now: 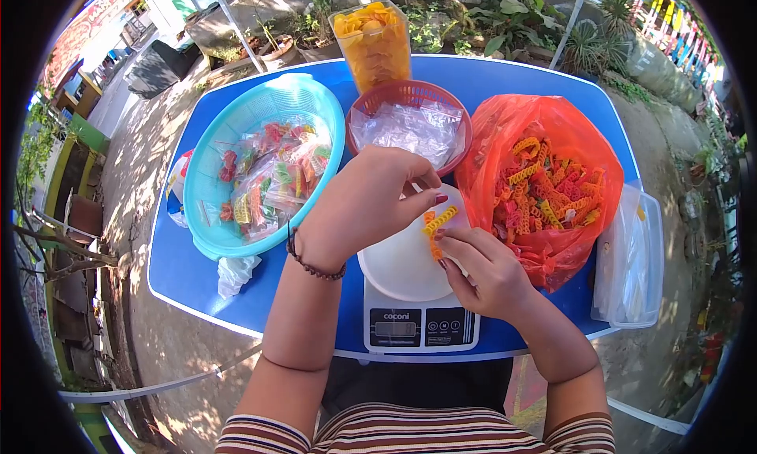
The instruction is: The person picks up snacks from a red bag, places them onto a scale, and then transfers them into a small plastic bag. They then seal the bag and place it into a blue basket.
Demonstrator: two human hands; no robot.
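Note:
My left hand point(377, 206) is over the white round bowl point(394, 265) on the kitchen scale point(422, 328), its fingers curled toward the thumb. Whatever they pinch, if anything, is too small to make out. Just below and right of it, my right hand point(490, 274) has its fingertips closed on yellow and orange ridged snack pieces point(438, 221). These pieces are above the bowl. The scale's display is too faint to read. To the right, an open red plastic bag point(544, 257) holds many loose orange, red and yellow ridged snacks point(552, 190).
A turquoise basket point(206, 217) with filled small bags stands left. Behind the scale, a red basket point(465, 143) holds clear plastic bags point(410, 127). A tall container of yellow chips point(374, 48) stands at the back. A clear plastic box point(643, 265) sits at the blue table's point(177, 277) right edge.

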